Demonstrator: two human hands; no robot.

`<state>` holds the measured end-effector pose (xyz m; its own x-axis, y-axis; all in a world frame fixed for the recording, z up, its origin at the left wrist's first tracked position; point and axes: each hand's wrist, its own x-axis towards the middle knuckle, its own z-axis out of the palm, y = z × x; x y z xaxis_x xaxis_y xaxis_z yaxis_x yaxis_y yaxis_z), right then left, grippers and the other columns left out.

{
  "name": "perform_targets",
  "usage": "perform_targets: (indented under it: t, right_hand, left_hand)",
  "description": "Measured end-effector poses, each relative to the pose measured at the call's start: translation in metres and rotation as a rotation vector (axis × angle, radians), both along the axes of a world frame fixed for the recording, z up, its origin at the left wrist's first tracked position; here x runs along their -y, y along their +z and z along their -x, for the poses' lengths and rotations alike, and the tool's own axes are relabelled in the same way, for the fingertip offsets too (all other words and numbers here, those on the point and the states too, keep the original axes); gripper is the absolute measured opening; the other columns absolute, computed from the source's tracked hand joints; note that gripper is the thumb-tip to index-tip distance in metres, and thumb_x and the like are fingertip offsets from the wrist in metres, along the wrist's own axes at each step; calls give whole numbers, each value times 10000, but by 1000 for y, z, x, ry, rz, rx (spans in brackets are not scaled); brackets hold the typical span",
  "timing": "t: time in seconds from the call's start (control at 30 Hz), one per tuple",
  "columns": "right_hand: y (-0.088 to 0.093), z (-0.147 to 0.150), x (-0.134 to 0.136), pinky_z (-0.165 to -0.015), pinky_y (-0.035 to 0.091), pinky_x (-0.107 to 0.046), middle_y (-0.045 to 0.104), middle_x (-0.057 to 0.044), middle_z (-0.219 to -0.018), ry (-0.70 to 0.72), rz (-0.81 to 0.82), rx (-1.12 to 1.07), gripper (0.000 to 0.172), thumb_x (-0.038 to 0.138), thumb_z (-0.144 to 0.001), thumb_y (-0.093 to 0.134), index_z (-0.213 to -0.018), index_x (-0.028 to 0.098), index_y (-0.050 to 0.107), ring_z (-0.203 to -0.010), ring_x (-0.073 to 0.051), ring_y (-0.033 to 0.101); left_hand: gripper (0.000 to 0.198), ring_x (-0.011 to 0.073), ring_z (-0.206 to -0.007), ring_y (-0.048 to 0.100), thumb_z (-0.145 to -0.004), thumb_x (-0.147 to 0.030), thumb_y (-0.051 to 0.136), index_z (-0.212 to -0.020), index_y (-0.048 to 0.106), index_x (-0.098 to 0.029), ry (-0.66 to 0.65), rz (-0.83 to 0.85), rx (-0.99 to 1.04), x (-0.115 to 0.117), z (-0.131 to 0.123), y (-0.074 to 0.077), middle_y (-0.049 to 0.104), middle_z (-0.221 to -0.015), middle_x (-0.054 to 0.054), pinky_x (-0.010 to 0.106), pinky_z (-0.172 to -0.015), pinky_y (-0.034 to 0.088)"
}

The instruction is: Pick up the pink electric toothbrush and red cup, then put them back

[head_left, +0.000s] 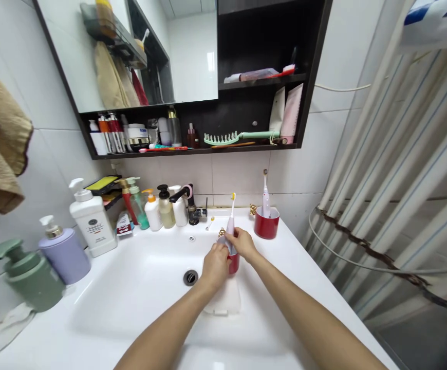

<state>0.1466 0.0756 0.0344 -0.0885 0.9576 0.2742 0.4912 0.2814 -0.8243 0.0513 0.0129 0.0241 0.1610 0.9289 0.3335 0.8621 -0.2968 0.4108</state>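
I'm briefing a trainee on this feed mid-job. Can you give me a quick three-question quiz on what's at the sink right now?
1. Multiple choice: what do the left hand and right hand hold over the sink?
A) a green pump bottle
B) a red cup with a yellow-tipped toothbrush in it
C) a comb

2. True or false: the second red cup, on the counter behind the hands, is empty.

3. Fill in: the drain lies to the ___ of the hands.

Key
1. B
2. False: the other toothbrush stands upright in it.
3. left
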Motion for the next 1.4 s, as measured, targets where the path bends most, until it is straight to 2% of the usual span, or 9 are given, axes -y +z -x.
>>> perform_targets:
  t: [0.27,0.47,0.57,0.63,0.77,0.87,1.0,1.17,1.4]
  right_hand:
    - [-20,17,36,-560,382,-246,594,-46,-633,93,71,7,148,260,-603,461,-640,142,543,-599,-155,523]
    - [10,17,45,-627,361,-262,563,-43,-690,104,-10,-80,158,290,-623,441,-679,155,501,-653,-156,494]
    - [31,11,54,-643,360,-247,532,-32,-745,130,-41,-163,210,346,-665,396,-742,164,466,-699,-142,469]
    - [36,7,66,-607,373,-233,516,-18,-714,196,-7,-206,239,382,-680,376,-748,165,449,-664,-126,465]
    - [21,7,97,-445,371,-217,464,11,-546,387,183,-246,299,432,-698,336,-678,150,435,-458,-86,427]
    - [4,10,112,-402,357,-201,431,24,-513,534,446,-388,322,444,-716,300,-645,152,414,-400,-58,389]
    - [-9,13,116,-372,355,-185,435,26,-606,588,628,-482,258,431,-695,367,-717,176,401,-415,-48,390]
    - [-17,19,114,-320,311,-168,388,55,-543,479,487,-288,233,408,-689,394,-784,195,388,-371,-47,364]
    - [-16,24,115,-319,302,-165,383,52,-555,484,524,-299,233,420,-698,365,-759,195,370,-375,-45,363]
  left_hand:
    - [136,193,-802,422,-572,-69,422,-649,491,-157,55,52,119,37,9,-24,499,-757,56,292,-655,360]
    - [182,203,-824,428,-567,-85,453,-724,523,-143,34,-47,236,44,13,-24,522,-807,76,323,-718,345]
    - [204,176,-855,434,-626,-143,438,-817,510,-151,46,-179,526,41,21,-14,522,-867,71,324,-776,320]
    - [188,157,-829,464,-673,-210,407,-822,502,-147,77,-140,843,35,24,-4,530,-852,73,315,-763,337]
    - [260,132,-682,529,-678,-334,412,-811,490,-125,-31,172,1489,26,25,12,555,-737,68,290,-671,390]
    - [237,118,-579,540,-628,-321,494,-750,493,-119,-122,296,1704,24,23,13,557,-625,38,262,-606,402]
    - [145,91,-511,530,-588,-236,545,-647,484,-118,-36,280,1819,21,27,4,539,-533,4,238,-603,403]
    - [94,94,-510,536,-612,-200,509,-645,481,-117,51,212,1865,15,33,1,538,-510,3,246,-615,409]
    - [37,91,-492,530,-627,-154,475,-640,470,-119,129,197,1925,12,33,0,520,-497,-6,256,-604,424]
